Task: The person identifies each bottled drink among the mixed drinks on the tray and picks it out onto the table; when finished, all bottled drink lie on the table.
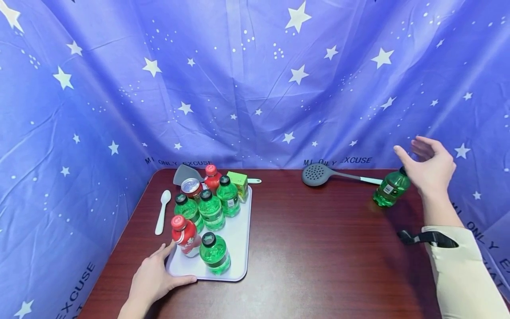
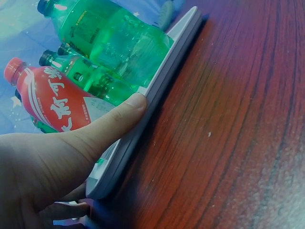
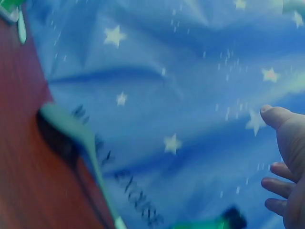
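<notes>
On the left of the table a white tray (image 1: pixel 238 243) carries several green soda bottles (image 1: pixel 215 253), red bottles (image 1: pixel 185 235), a can (image 1: pixel 191 188) and a small green box (image 1: pixel 238 182). My left hand (image 1: pixel 153 275) holds its near-left corner; in the left wrist view the thumb (image 2: pixel 125 112) lies on the rim and the other fingers are around the corner. At the far right stands another green soda bottle (image 1: pixel 391 189). My right hand (image 1: pixel 432 166) is raised beside and above its cap, thumb and fingers spread apart, holding nothing. Only that bottle's top shows in the right wrist view.
A grey slotted skimmer (image 1: pixel 316 174) lies along the back edge, its pale handle reaching toward the lone bottle. Left of the tray lies a white spoon (image 1: pixel 162 212); a grey spatula (image 1: pixel 186 174) lies behind it. A blue star-patterned curtain (image 1: pixel 259 88) closes off the back and sides.
</notes>
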Motion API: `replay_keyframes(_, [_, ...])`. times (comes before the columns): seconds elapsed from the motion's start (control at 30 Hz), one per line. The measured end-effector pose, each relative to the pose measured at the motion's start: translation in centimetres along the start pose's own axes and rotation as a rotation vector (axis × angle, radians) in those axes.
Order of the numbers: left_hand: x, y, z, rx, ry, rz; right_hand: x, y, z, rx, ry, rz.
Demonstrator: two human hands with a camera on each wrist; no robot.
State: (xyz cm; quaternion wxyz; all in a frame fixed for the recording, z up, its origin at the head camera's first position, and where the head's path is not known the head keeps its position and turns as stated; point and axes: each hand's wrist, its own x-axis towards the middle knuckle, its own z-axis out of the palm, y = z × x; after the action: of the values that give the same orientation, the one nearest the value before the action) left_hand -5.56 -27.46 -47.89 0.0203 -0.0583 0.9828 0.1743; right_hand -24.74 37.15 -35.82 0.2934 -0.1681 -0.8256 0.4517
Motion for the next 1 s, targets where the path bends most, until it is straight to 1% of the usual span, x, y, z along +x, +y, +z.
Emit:
replay_keyframes(0.07, [0.0,0.0,0.0,-0.001,0.003,0.004,-0.2,-1.3,0.5,0.024,-0.006,-0.023])
replay_keyframes(0.17, [0.0,0.1,0.0,-0.001,0.008,0.009,-0.7,-3.1,1.5,0.091,-0.026,-0.064])
replay_keyframes(0.4, [0.0,0.0,0.1,-0.001,0.005,0.007,-2.1,-7.4,3.5,0.279,-0.131,-0.199])
replay_keyframes(0.5, [-0.1,-0.2,0.2,-0.001,0.009,0.002,-3.0,-9.1,4.4,0.330,-0.174,-0.273])
replay_keyframes(0.63, [0.0,-0.3,0.3,-0.005,0.013,0.002,-4.4,-11.3,5.5,0.420,-0.226,-0.333])
replay_keyframes(0.73, [0.1,-0.2,0.3,-0.010,0.008,0.000,-5.5,-12.8,6.4,0.505,-0.265,-0.380])
replay_keyframes(0.83, [0.1,-0.1,0.5,-0.011,-0.007,-0.009,-6.7,-13.9,7.6,0.566,-0.322,-0.429])
replay_keyframes(1.0, [0.3,0.0,0.3,-0.007,-0.011,-0.011,-8.8,-15.1,10.2,0.606,-0.429,-0.490])
